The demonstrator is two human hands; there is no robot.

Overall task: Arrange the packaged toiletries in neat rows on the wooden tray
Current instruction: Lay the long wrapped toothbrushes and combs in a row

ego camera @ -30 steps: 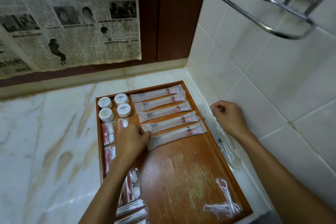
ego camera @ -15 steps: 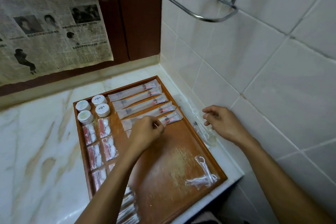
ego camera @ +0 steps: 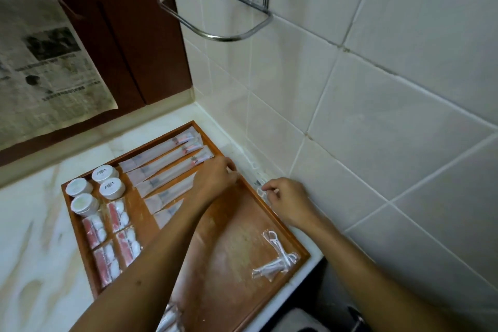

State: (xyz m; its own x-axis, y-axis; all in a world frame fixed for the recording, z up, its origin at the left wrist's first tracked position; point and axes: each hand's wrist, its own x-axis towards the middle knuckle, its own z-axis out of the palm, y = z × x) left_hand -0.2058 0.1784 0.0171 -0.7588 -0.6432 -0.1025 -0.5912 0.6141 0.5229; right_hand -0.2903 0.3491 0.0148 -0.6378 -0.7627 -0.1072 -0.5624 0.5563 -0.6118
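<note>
A wooden tray (ego camera: pixel 231 256) lies on the marble counter in the corner. Several long wrapped toothbrush packets (ego camera: pixel 167 159) lie in a slanted row at its far end. Several round white jars (ego camera: pixel 109 187) stand at the far left, with red-and-white packets (ego camera: pixel 118 215) in two columns below them. My left hand (ego camera: pixel 215 178) reaches across the toothbrush row to the tray's right rim, fingers curled; what it grips is hidden. My right hand (ego camera: pixel 285 199) pinches a clear plastic packet (ego camera: pixel 260 188) lying between the tray and the tiled wall. A clear packet of floss picks (ego camera: pixel 277 256) rests near the tray's front right corner.
The tiled wall (ego camera: pixel 377 116) runs close along the tray's right side. A chrome wire holder (ego camera: pixel 215 16) juts from it above. Newspaper (ego camera: pixel 45 67) hangs over dark wooden doors at the back. The marble counter (ego camera: pixel 32 237) spreads left; its edge drops off at the front right.
My left hand has moved right, from the near ends of the toothbrush packets to the tray's right rim. My right hand stays on the clear packets by the wall. The view has swung right.
</note>
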